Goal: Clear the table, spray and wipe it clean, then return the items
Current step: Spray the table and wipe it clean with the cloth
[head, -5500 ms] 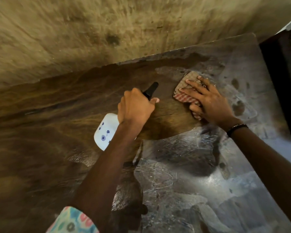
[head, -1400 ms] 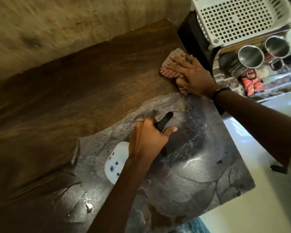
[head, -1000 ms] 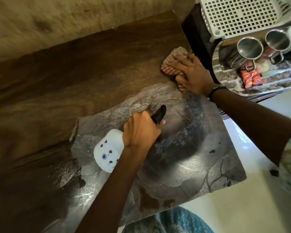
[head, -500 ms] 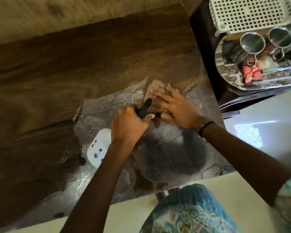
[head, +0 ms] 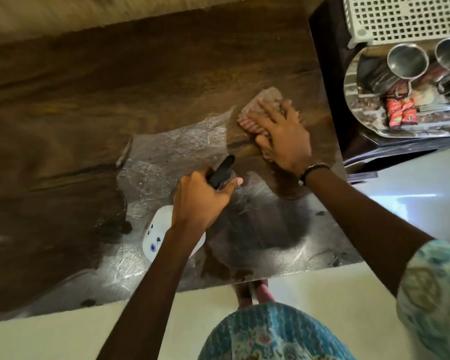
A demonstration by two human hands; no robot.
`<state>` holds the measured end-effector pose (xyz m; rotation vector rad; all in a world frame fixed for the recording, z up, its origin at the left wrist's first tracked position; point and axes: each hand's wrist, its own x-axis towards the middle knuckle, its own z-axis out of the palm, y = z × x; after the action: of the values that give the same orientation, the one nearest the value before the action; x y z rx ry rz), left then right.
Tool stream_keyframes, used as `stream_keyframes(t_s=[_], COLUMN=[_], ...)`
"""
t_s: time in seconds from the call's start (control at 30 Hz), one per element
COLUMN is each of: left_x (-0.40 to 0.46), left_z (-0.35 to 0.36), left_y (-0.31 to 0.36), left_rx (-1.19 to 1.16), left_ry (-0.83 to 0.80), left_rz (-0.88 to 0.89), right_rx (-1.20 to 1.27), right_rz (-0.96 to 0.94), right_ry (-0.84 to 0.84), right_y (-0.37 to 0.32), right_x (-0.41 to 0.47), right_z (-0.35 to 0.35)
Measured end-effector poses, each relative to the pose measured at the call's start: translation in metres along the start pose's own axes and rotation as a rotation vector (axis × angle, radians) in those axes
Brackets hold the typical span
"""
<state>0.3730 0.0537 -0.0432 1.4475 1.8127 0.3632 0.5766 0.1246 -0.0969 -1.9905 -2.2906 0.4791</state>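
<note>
- Garment [head: 270, 333]: patterned teal cloth at the lower edge, cut off by the frame; a foot [head: 255, 292] shows just past it on the pale floor, partly under the rim of the surface
- Left hand [head: 200, 198]: fingers clenched round the neck of the spray bottle [head: 161, 240], thumb lying along the black head
- Spray bottle: white body with small blue motifs, black trigger head and nozzle [head: 222, 170]; held above the wet part of the surface, tilted, long axis running from lower left (base) to upper right (nozzle); nozzle points towards the cloth; neck and trigger hidden inside the hand, base partly behind the forearm
- Surface [head: 89, 105]: dark wood grain, glossy wet film with streaks across the near half, dry-looking brown beyond; far edge meets a blurred tan wall
- Right hand [head: 283, 136]: fingers spread flat, pressing the cloth, thumb tucked at its near side; dark beaded band at the wrist; outline smeared by motion
- Cloth [head: 260, 105]: pinkish check, red stripes at its left edge, lying flat near the right edge of the surface; most of it covered by the hand, weave blurred
- Steel tray [head: 361, 120]: off to the right, well apart from the surface, bearing two steel mugs [head: 405, 61] and red sachets [head: 400, 113]; print unreadable, second mug cut off
- White perforated basket [head: 400, 19]: top right, cut off by the frame
</note>
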Motion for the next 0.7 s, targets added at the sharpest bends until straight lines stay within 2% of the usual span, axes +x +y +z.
stream_keyframes(t_s=[0.13, 0.23, 0.4, 0.57, 0.7], left_x=[-0.012, -0.031, -0.062, -0.067, -0.07], left_z=[-0.013, -0.024, -0.032, -0.036, -0.049], left_y=[-0.001, -0.008, -0.02, -0.031, -0.047], left_rx=[-0.11, -0.267, -0.287, -0.263, -0.423], left_ry=[-0.028, 0.034, 0.153, 0.113, 0.034], left_rz=[-0.044, -0.073, 0.024, -0.029, -0.06], right_rx=[-0.04, -0.006, 0.039, 0.036, 0.042], right_rz=[-0.204, -0.186, -0.159, -0.087, -0.063], right_ry=[-0.132, -0.149, -0.106, -0.069, -0.045], right_y=[-0.017, -0.018, -0.024, -0.045, -0.065], right_x=[-0.043, -0.063, -0.064, -0.062, -0.061], right_z=[0.009, 0.013, 0.015, 0.022, 0.029])
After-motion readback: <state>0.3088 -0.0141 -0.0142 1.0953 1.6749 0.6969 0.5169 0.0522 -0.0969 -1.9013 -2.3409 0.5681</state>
